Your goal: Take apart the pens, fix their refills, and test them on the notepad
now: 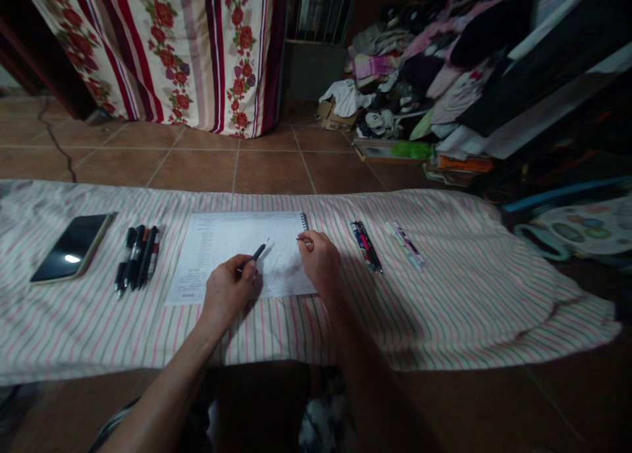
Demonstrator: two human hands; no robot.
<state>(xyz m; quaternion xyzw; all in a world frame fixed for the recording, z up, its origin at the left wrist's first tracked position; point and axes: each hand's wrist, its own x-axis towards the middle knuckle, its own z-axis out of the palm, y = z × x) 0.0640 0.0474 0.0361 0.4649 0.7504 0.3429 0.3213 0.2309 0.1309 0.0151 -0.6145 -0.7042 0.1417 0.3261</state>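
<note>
My left hand [230, 288] is closed round a dark pen [259, 251], its thin point slanting up to the right above the paper. On the other side, my right hand [320, 259] is closed in a pinch near the spiral edge; a small dark tip shows at its fingers, too small to name. Beneath both hands lies a spiral-bound notebook [284, 283], a printed sheet [190, 275] showing along its left side. The pen and the right fingertips are apart.
A striped cloth [469, 295] covers the low table. Left lie a phone [72, 245] and several dark pens [138, 255]; right, several slim pens [366, 245] and pastel pens [405, 244]. Beyond are a floral curtain [197, 51] and piled clothes [419, 64].
</note>
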